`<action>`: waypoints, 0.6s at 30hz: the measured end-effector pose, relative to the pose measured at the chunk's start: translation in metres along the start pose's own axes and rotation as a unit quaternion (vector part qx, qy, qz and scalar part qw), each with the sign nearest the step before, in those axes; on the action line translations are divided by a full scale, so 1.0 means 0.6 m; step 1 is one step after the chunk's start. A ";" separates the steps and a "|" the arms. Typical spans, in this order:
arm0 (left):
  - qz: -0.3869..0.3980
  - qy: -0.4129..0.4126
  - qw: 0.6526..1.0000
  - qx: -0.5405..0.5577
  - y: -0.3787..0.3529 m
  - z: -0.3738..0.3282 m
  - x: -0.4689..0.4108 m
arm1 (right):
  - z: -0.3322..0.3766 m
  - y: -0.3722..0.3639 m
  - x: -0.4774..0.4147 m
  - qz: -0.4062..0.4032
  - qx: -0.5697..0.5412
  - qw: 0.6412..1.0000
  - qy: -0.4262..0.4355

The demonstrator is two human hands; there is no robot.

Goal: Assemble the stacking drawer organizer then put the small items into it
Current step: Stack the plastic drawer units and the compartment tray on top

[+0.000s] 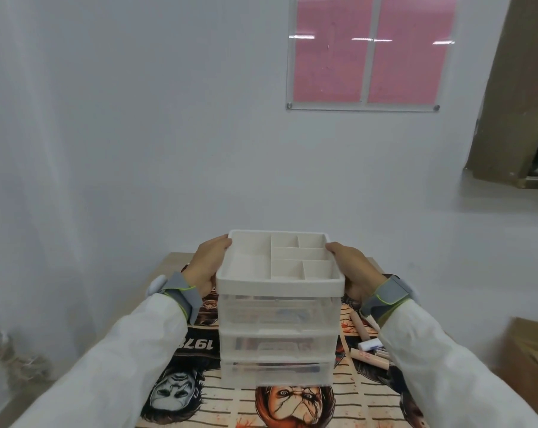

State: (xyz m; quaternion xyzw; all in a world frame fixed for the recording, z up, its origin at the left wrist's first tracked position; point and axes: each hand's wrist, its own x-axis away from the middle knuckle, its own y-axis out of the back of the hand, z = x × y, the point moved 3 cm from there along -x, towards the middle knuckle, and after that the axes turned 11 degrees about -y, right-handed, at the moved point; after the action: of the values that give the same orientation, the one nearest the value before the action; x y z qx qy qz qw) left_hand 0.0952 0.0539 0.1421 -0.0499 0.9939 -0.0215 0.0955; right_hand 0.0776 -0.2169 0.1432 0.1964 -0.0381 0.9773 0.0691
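Observation:
A stacking drawer organizer (pixel 278 332) stands upright on the table, with three clear drawer tiers and a cream divided tray (pixel 280 285) on top. The tray's compartments look empty. My left hand (pixel 207 265) grips the tray's left side and my right hand (pixel 352 268) grips its right side. Small items lie on the table to the right of the organizer: wooden sticks (pixel 369 358) and a small white piece (pixel 369 345). Some dark shapes show faintly through the clear drawers.
The table wears a printed cloth (pixel 181 393) with horror faces. A white wall rises right behind the table. A cardboard box (pixel 530 350) stands at the right, and a pink board (pixel 369 50) hangs on the wall.

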 end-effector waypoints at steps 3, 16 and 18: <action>0.001 0.010 1.000 -0.004 0.004 -0.003 -0.006 | 0.004 0.003 -0.001 0.002 0.025 1.000 -0.002; -0.032 0.011 0.993 -0.111 0.018 0.003 -0.029 | 0.055 0.013 -0.013 -0.051 0.302 0.952 0.023; -0.029 0.010 0.992 -0.125 0.020 0.006 -0.034 | 0.064 0.016 -0.023 -0.076 0.358 0.930 0.046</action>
State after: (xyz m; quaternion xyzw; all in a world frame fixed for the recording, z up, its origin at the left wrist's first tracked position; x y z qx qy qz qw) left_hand 0.1146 0.0676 0.1418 -0.0902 0.9879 0.0997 0.0778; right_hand 0.1032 -0.2321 0.1726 0.1656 0.3320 0.9260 0.0698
